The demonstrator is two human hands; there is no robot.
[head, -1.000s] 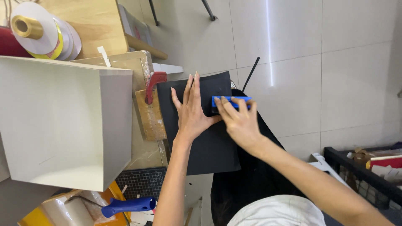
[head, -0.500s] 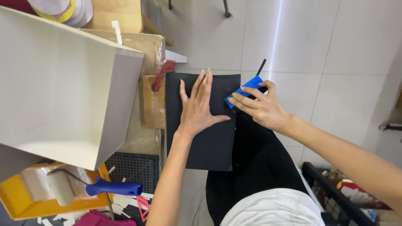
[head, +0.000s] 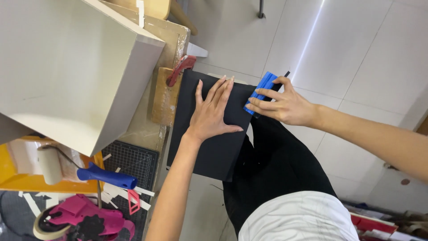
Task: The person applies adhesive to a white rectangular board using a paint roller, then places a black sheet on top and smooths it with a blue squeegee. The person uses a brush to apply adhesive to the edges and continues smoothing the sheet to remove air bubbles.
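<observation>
Left hand: I see my left hand (head: 213, 114) spread flat, fingers fanned, palm pressing down on the black sheet (head: 209, 127); it grips nothing.
Right hand: my right hand (head: 281, 103) is closed around a blue ridged scraper (head: 261, 92), fingertips pinching it against the sheet's right edge.
Black sheet: it lies over my lap and against the edge of the cluttered bench (head: 147, 129), its far corner just beside a red clamp (head: 180, 69) fixed on a wooden block (head: 162, 98).
Around it: a large pale box (head: 67, 67) fills the upper left; below it a paint roller with a blue handle (head: 107, 176) rests on a yellow tray (head: 18, 180), near a gridded cutting mat (head: 131, 163) and a pink tape dispenser (head: 84, 218).
Floor: pale tiles (head: 356, 53) lie beyond my hands.
Risk, as I judge it: the sheet hangs partly unsupported past the bench, so uneven pressure from the scraper could crease it or let it slide off my knee.
Second risk: the scraper sits right at the edge; a slip there could skid it off the sheet or nick my left fingertips close by.
</observation>
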